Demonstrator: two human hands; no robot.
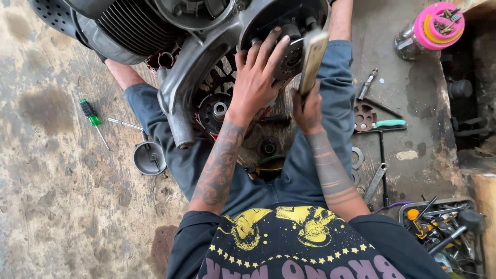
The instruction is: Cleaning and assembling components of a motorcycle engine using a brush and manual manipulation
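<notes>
While the engine (206, 57) was propped between the person's legs on the stained concrete floor (57, 206), it was crowded by a green screwdriver (92, 116) and a metal cup (149, 158) on one side, and a gear plate (365, 118), wrenches and a tool tray (439, 227) on the other. The left hand (258, 77) was spread flat, fingers released, on the round engine plate (289, 57). Just beside it, the right hand (307, 111) was clenched around a wooden block (313, 59), held upright against the plate's edge. Open floor was left only at the far left.

A round pink container (433, 27) with yellow rings stands at the top right on the floor; a dark open tray (439, 204) of tools lies at bottom right; no signs or screens.
</notes>
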